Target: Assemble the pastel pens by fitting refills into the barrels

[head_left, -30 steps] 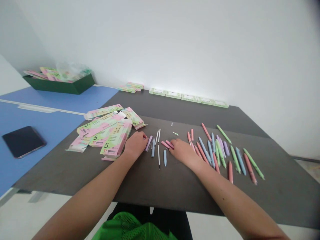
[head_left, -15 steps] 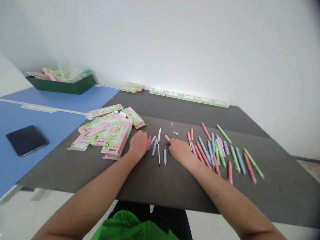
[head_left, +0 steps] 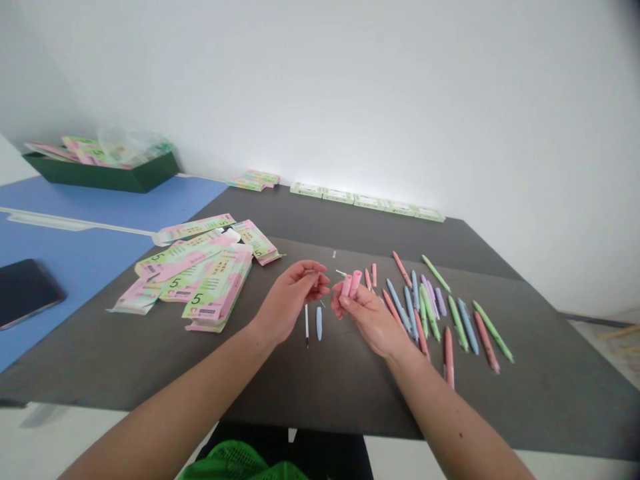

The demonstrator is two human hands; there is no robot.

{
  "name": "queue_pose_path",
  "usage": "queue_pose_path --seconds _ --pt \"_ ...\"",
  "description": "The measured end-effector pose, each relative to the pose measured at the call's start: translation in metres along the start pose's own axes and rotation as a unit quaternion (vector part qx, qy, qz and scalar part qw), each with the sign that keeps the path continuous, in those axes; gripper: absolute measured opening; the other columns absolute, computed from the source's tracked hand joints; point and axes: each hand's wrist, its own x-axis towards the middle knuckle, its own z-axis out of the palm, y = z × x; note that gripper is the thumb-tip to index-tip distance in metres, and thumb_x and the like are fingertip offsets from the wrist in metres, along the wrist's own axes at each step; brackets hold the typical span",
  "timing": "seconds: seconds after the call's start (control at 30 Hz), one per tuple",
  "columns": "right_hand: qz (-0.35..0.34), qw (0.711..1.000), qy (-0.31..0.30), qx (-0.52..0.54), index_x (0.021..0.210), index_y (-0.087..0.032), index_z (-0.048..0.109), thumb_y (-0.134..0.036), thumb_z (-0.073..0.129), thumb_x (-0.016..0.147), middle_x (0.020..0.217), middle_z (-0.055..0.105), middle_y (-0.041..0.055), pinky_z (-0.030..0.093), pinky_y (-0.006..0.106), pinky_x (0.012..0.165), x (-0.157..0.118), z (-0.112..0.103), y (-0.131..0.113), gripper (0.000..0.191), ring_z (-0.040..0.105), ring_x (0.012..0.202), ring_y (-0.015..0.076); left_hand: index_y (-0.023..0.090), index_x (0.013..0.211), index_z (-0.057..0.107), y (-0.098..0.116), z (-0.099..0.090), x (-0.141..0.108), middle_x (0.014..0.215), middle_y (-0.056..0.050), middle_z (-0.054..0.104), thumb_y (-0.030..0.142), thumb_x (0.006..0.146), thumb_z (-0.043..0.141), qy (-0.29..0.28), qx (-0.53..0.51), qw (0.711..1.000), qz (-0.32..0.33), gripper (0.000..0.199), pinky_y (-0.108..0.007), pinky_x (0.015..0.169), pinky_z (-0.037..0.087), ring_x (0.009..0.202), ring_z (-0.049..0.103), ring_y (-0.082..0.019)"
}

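Your right grip (head_left: 367, 313) pinches two pink pen barrels (head_left: 351, 283); your left grip (head_left: 289, 301) is half open and empty, just beside them. Below lie a pen refill (head_left: 307, 325) and a blue pen barrel (head_left: 319, 323). Loose pastel pens (head_left: 430, 313) cover the worktop (head_left: 350, 393) to the right, printed boxes (head_left: 215, 287) to the left.

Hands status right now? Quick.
Left hand: partly open, fingers loosely curled, nothing visible in it.
Right hand: closed, holding two pink pen barrels.
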Motion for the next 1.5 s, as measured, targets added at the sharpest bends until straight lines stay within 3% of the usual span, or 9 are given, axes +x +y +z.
queue_pose_path --seconds 0.13,0.27,0.37,0.47,0.6,0.73,0.87,1.23,1.5 --pt "-0.044 0.995 0.036 -0.085 0.096 -0.021 0.063 -0.030 0.054 0.089 0.088 0.065 0.0024 0.047 0.031 0.077 -0.010 -0.005 -0.005 0.015 0.058 0.081 0.0142 0.017 0.076 0.060 -0.012 0.004 -0.004 0.069 0.002 0.055 0.018 0.078 0.053 -0.011 -0.018 1.000 0.011 0.007 -0.020 0.060 0.040 0.060 0.050 -0.008" --pt "-0.099 0.977 0.046 -0.185 0.097 -0.023 0.065 -0.025 0.052 0.091 0.097 0.067 0.0040 0.046 0.035 0.086 -0.017 -0.009 -0.008 0.015 0.059 0.095 0.0172 0.017 0.079 0.063 -0.028 -0.003 -0.006 0.066 0.002 0.049 0.021 0.081 0.052 -0.038 0.022 0.999 0.016 0.011 -0.020 0.059 0.035 0.062 0.044 -0.008" --pt "-0.172 0.963 0.036 -0.205 0.100 -0.027 0.063 -0.019 0.053 0.090 0.103 0.068 0.0031 0.043 0.040 0.094 -0.019 -0.011 -0.009 0.017 0.057 0.105 0.0188 0.016 0.081 0.064 -0.035 -0.003 -0.010 0.067 0.002 0.046 0.027 0.084 0.054 -0.086 0.038 0.995 -0.040 0.015 -0.021 0.057 0.033 0.062 0.040 -0.009" --pt "-0.202 0.956 0.030 -0.213 0.099 -0.028 0.063 -0.014 0.055 0.088 0.106 0.069 0.0016 0.041 0.042 0.098 -0.020 -0.010 -0.009 0.020 0.053 0.113 0.0196 0.015 0.079 0.062 -0.036 0.003 -0.014 0.070 0.001 0.045 0.034 0.085 0.055 -0.135 -0.033 0.981 -0.138 0.021 -0.020 0.057 0.034 0.062 0.039 -0.008" --pt "-0.191 0.954 0.033 -0.228 0.100 -0.029 0.063 -0.015 0.055 0.088 0.112 0.068 0.0003 0.041 0.042 0.099 -0.020 -0.007 -0.010 0.020 0.050 0.117 0.0194 0.014 0.079 0.060 -0.037 0.010 -0.018 0.073 0.001 0.045 0.032 0.084 0.058 -0.149 -0.120 0.952 -0.238 0.020 -0.017 0.057 0.037 0.061 0.040 -0.006" --pt "-0.184 0.957 0.032 -0.224 0.102 -0.031 0.062 -0.017 0.054 0.089 0.115 0.067 -0.0006 0.041 0.043 0.099 -0.020 -0.004 -0.008 0.021 0.049 0.119 0.0192 0.013 0.080 0.060 -0.037 0.011 -0.019 0.073 0.002 0.046 0.032 0.082 0.062 -0.131 -0.174 0.934 -0.283 0.019 -0.016 0.055 0.038 0.057 0.041 -0.004" --pt "-0.190 0.958 0.030 -0.212 0.102 -0.032 0.063 -0.016 0.055 0.089 0.120 0.065 -0.0014 0.041 0.043 0.099 -0.020 -0.002 -0.006 0.023 0.048 0.121 0.0194 0.013 0.080 0.060 -0.034 0.010 -0.018 0.071 0.003 0.046 0.035 0.076 0.069 -0.149 -0.204 0.915 -0.316 0.024 -0.014 0.052 0.036 0.055 0.040 -0.003" --pt "-0.140 0.973 0.042 -0.180 0.099 -0.029 0.065 -0.025 0.053 0.090 0.125 0.062 0.0029 0.041 0.048 0.100 -0.025 0.005 -0.008 0.016 0.050 0.122 0.0230 0.014 0.075 0.061 -0.029 0.012 -0.022 0.069 0.002 0.046 0.038 0.078 0.067 -0.167 -0.189 0.909 -0.331 0.025 -0.016 0.051 0.032 0.055 0.038 -0.004" --pt "-0.124 0.979 0.048 -0.156 0.101 -0.031 0.065 -0.021 0.056 0.088 0.129 0.059 0.0018 0.045 0.046 0.097 -0.028 0.006 -0.006 0.018 0.052 0.120 0.0224 0.012 0.073 0.061 -0.026 0.011 -0.022 0.068 0.003 0.044 0.032 0.079 0.066 -0.178 -0.195 0.910 -0.319 0.021 -0.015 0.050 0.031 0.054 0.036 -0.003"
